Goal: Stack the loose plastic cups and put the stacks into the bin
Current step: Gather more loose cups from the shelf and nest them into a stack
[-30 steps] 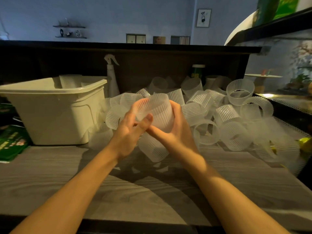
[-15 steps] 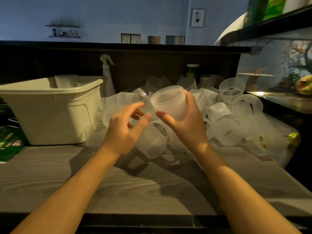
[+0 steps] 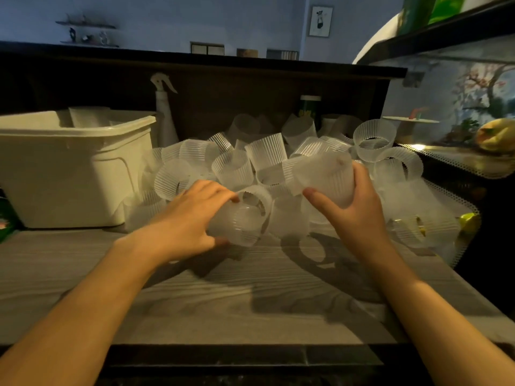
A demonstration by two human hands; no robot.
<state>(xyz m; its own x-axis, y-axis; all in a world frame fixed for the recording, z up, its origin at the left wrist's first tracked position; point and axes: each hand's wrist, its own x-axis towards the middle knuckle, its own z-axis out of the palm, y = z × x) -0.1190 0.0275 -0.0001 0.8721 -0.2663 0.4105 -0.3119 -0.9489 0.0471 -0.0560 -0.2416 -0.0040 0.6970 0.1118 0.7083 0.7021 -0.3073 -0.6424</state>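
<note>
A heap of loose ribbed translucent plastic cups (image 3: 267,157) covers the back middle and right of the wooden table (image 3: 223,296). My right hand (image 3: 354,215) grips a short stack of cups (image 3: 323,178) above the heap, lying sideways. My left hand (image 3: 192,218) curls its fingers and thumb round a single cup (image 3: 242,221) that lies on its side at the heap's front edge, low by the table. The cream bin (image 3: 69,174) stands at the left, with a cup stack (image 3: 86,117) showing over its rim.
A white spray bottle (image 3: 164,112) stands behind the bin against the dark back panel. A green-labelled container (image 3: 309,107) sits behind the heap. A glass display case (image 3: 459,151) borders the right side. Bare tabletop lies in front of my hands.
My left hand dropped from beside the held cups to the heap's front and took hold of a lying cup. My right hand shifted right with its stack.
</note>
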